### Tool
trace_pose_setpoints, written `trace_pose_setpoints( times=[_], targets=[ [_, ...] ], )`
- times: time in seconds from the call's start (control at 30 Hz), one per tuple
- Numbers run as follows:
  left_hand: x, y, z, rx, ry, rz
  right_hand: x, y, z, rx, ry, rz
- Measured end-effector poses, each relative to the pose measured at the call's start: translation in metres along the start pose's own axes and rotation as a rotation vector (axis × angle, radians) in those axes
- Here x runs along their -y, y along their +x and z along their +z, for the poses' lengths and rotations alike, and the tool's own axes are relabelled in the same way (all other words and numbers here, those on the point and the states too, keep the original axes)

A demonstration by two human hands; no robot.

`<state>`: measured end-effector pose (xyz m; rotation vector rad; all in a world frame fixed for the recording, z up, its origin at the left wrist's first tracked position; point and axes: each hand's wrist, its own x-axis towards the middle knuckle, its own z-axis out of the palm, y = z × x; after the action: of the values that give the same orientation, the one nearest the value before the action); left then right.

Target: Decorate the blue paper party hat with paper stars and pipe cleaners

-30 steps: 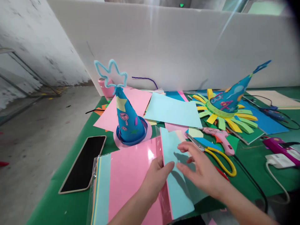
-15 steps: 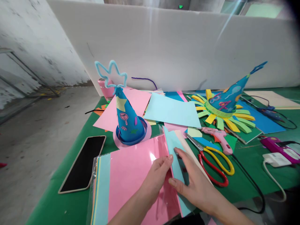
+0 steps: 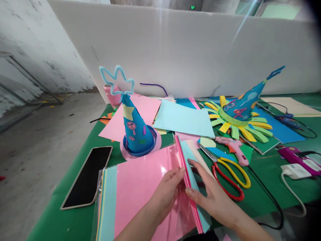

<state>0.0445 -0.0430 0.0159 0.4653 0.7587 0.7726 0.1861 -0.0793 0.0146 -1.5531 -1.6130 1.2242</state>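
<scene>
A clear plastic bag of coloured paper (image 3: 140, 180) lies in front of me, a pink sheet uppermost and light-blue and yellow edges at its left. At its right end, pink and light-blue sheets (image 3: 192, 182) stand up in a bundle, their edges fanned slightly. My left hand (image 3: 169, 189) is closed, thumb and fingertips pinching at the left side of these sheets; whether it grips paper or plastic is unclear. My right hand (image 3: 210, 197) grips the bundle from the right, thumb on the pink edges and fingers against the light-blue side.
Scissors (image 3: 225, 175) and a pink glue gun (image 3: 233, 147) lie at the right. A blue cone hat (image 3: 137, 134) stands behind the bag, another cone hat (image 3: 240, 110) back right. A phone (image 3: 87, 177) lies left, and a loose light-blue sheet (image 3: 184, 117) behind.
Several pink sheet edges now show fanned at the left of the light-blue ones. The right thumb has shifted slightly right along with the bundle. The left hand stays nearly in place.
</scene>
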Motion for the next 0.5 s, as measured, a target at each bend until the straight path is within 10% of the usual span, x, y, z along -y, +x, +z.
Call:
trace_pose_setpoints(
  times=[0.5],
  targets=[
    [0.0003,0.0015,-0.0004,0.058,-0.007,0.004,-0.001,0.001,-0.0014,0.002,0.056,0.0]
  ],
)
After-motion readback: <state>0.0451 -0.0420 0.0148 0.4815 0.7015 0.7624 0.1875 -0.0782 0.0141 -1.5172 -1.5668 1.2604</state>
